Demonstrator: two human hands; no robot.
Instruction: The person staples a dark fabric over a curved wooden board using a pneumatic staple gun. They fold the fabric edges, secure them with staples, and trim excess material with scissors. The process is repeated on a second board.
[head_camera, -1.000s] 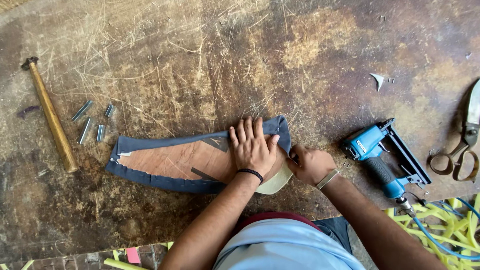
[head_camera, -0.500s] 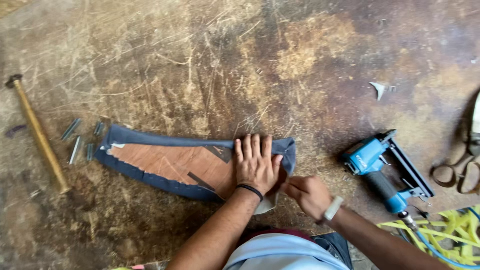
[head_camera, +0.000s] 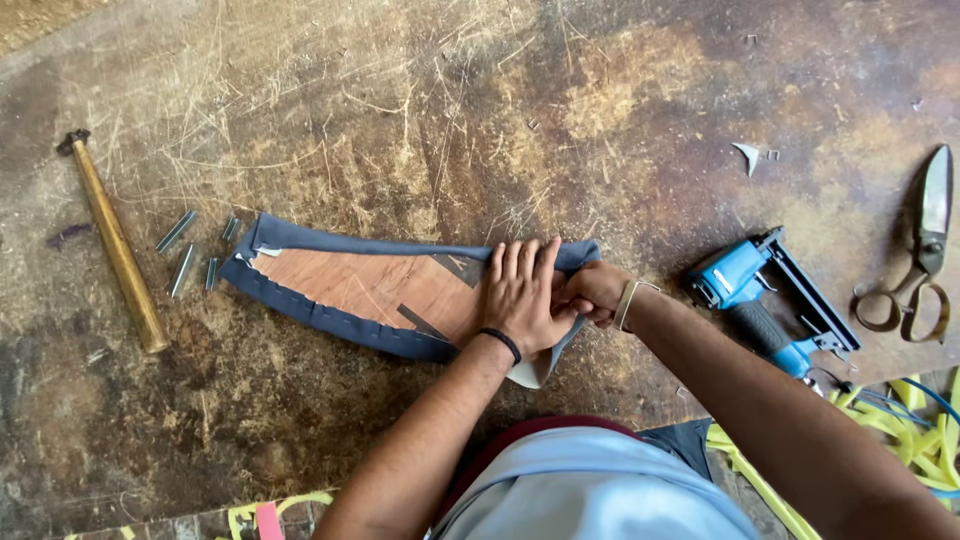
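A curved wooden panel (head_camera: 370, 285) wrapped along its edges in dark blue fabric (head_camera: 320, 318) lies flat on the scratched worktable (head_camera: 420, 120). My left hand (head_camera: 520, 295) presses palm-down on the panel's right end, fingers spread. My right hand (head_camera: 592, 292) is curled beside it, pinching the blue fabric at the right tip of the panel. A black band circles my left wrist and a pale bracelet my right wrist.
A blue pneumatic staple gun (head_camera: 765, 300) lies right of my hands, its hose among yellow straps (head_camera: 900, 420). Large scissors (head_camera: 915, 250) rest at the far right. A wooden-handled hammer (head_camera: 115, 245) and several staple strips (head_camera: 190, 255) lie at the left.
My right hand has moved up from below the panel's edge to its right tip and closed on the fabric. My left hand stays pressed on the panel.
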